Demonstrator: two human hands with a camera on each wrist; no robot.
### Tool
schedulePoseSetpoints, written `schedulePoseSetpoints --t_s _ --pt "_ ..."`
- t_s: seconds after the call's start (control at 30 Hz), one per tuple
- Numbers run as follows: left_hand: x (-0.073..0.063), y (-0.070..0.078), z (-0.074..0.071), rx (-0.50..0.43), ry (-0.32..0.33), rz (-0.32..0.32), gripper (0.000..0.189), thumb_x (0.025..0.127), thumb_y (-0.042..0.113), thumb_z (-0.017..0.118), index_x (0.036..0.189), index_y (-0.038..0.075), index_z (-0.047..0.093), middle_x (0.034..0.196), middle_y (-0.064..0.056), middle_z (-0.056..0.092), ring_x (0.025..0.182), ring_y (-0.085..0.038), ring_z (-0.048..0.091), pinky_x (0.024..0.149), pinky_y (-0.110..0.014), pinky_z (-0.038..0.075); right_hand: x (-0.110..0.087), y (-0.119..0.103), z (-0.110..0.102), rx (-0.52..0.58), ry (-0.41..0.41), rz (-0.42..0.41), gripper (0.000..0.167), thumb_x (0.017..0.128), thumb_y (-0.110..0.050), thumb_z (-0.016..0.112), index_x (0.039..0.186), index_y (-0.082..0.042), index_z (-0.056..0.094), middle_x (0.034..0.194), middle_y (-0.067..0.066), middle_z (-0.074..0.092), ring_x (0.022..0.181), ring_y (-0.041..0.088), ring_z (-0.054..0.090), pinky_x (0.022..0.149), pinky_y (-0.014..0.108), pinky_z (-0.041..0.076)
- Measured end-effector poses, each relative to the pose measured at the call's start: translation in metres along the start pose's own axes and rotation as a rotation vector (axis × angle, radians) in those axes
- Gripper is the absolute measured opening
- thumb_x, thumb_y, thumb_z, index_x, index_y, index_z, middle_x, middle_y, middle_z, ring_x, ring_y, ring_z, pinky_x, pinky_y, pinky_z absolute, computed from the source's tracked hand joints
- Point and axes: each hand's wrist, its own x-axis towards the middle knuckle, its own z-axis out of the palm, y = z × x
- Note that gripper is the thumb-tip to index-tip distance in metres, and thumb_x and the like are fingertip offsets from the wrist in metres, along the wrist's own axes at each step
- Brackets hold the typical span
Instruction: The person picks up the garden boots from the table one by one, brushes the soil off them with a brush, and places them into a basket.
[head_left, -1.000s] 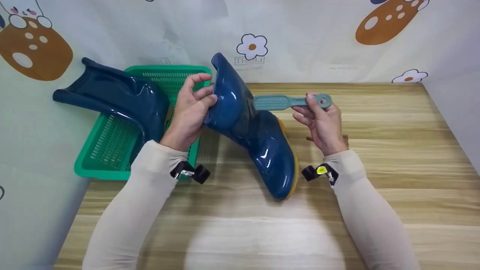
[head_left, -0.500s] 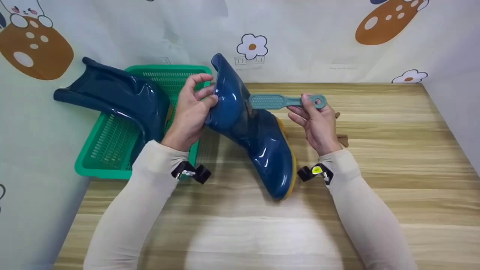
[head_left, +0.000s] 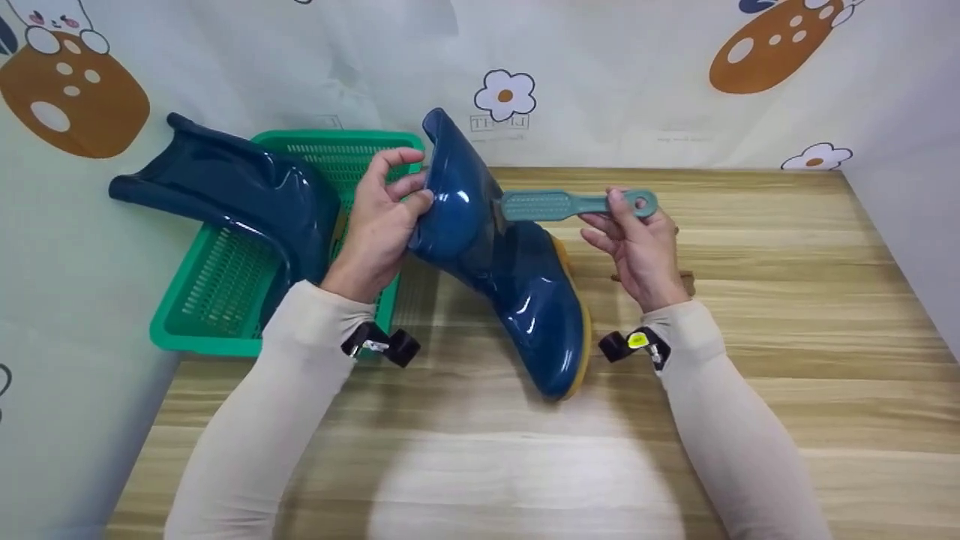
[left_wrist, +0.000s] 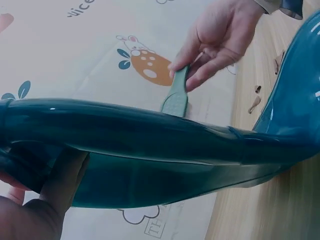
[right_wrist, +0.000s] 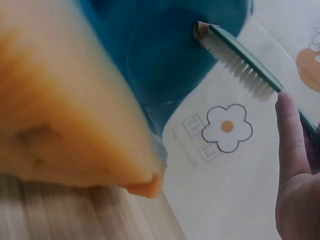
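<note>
A dark blue rubber boot (head_left: 540, 300) with a yellow sole slants over the table in the head view, toe toward me. My left hand (head_left: 382, 217) grips the top of its shaft, thumb outside. In the left wrist view, the fingers reach into the boot's opening. My right hand (head_left: 637, 247) pinches the handle of a green scrub brush (head_left: 540, 205) between thumb and fingers. White bristles (right_wrist: 240, 67) show in the right wrist view, with the brush's tip at the back of the shaft. A brown patch of dirt (right_wrist: 201, 31) lies right at that tip.
A second blue boot (head_left: 247, 187) leans in a green plastic basket (head_left: 202, 347) at the left, its shaft sticking out over the rim. Brown crumbs (left_wrist: 255, 104) lie on the wooden table (head_left: 810, 337) behind the right hand. A patterned sheet (head_left: 615, 82) covers the back.
My right hand and the brush have moved slightly left along the boot shaft, then a little back right. The left hand and the boot have stayed nearly still.
</note>
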Motion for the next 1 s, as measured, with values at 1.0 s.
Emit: schedulePoseSetpoints --t_s 1.0 --pt "-0.0009 -0.0015 0.0011 0.01 -0.003 0.01 0.036 0.1 -0.01 0.045 0.13 0.008 0.044 0.129 -0.017 0.062 0.108 -0.028 0.064 0.089 -0.049 0.055 -0.001 0.0003 0.0003 0.155 0.019 0.006 0.016 0.103 -0.011 0.052 0.096 -0.003 0.064 0.087 0.013 0.074 0.078 0.023 0.075 0.066 0.032 0.06"
